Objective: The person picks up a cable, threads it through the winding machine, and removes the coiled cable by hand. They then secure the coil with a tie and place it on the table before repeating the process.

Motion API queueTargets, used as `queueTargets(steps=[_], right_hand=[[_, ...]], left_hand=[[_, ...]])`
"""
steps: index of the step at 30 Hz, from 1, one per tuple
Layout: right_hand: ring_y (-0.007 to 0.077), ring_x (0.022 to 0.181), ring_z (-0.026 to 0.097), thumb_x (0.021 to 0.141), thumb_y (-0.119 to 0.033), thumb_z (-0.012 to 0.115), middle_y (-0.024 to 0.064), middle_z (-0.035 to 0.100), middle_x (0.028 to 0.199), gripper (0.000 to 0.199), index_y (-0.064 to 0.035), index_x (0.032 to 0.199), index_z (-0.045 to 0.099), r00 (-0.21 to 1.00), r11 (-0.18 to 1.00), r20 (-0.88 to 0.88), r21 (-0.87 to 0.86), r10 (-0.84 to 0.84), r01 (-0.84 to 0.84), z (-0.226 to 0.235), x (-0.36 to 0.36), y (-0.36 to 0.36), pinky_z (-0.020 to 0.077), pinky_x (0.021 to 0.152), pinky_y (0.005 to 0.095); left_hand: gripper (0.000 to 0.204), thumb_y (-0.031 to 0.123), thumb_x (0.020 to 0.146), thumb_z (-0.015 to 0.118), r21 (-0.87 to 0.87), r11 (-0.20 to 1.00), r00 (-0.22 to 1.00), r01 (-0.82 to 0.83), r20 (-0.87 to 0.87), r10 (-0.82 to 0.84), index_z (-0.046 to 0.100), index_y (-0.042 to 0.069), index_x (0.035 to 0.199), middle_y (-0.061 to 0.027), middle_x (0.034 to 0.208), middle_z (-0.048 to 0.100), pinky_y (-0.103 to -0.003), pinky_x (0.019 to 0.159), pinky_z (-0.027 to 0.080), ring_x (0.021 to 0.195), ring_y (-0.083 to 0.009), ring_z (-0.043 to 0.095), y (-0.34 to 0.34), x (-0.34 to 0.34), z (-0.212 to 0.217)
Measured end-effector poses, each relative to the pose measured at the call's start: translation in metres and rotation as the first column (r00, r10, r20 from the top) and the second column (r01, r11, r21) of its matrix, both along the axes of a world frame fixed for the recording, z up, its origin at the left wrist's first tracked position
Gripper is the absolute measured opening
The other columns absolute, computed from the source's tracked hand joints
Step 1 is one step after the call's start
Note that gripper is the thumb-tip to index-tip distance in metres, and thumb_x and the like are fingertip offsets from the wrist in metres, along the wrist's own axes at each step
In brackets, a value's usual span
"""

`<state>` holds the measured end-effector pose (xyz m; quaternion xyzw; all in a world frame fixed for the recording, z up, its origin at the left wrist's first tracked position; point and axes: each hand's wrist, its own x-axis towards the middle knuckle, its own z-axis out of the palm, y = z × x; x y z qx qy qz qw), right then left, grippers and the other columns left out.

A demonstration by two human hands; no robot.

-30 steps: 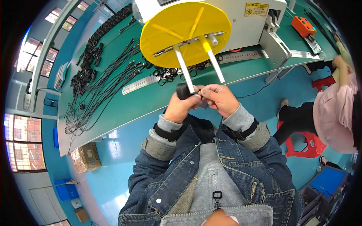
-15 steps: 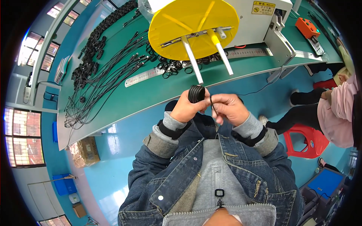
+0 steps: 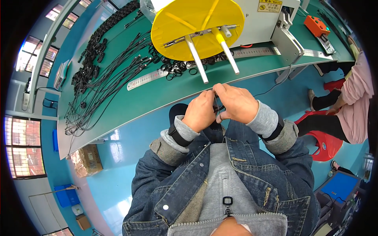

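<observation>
A small rectangular yellow warning label (image 3: pixel 269 5) sits on the white machine housing (image 3: pixel 260 19) at the far side of the counter (image 3: pixel 157 98), right of the yellow disc (image 3: pixel 197 23). On the floor (image 3: pixel 114 173) at near left lies a brown cardboard box wrapped in clear film (image 3: pixel 87 159), and a smaller brown carton (image 3: pixel 83 222) nearer still

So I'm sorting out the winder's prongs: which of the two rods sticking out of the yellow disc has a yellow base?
The right rod, nearer the right hand: its upper part is yellow. The left rod is plain white throughout.
</observation>
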<state>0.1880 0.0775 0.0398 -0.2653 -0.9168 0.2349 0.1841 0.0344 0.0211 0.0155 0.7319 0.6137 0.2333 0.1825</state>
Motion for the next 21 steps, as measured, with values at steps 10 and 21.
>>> queueTargets(steps=[10,21], right_hand=[[0.0132,0.051,0.048,0.07,-0.005,0.066,0.0052,0.051,0.067,0.038,-0.0019,0.102,0.045,0.803,0.41,-0.514,-0.83,-0.302,-0.377,-0.021,-0.015,-0.007,0.0371,0.041,0.0246],[0.0071,0.042,0.038,0.083,-0.012,0.053,0.0012,0.049,0.063,0.012,-0.0044,0.092,0.052,0.685,0.159,-0.423,-0.895,-0.593,-0.416,-0.03,-0.016,0.003,0.0262,0.037,0.0182]], left_hand=[[0.071,0.005,0.066,0.07,-0.095,0.984,0.351,0.147,0.936,0.038,0.035,0.002,0.127,-0.0066,0.086,0.052,-0.029,0.055,0.044,0.07,-0.0212,0.053,-0.011,-0.019,-0.015],[0.058,0.032,0.083,0.052,-0.213,0.765,-0.286,0.608,0.84,0.461,0.033,0.005,0.131,-0.0057,0.087,0.047,-0.022,0.048,0.033,0.069,-0.0148,0.044,-0.019,-0.044,-0.011]])
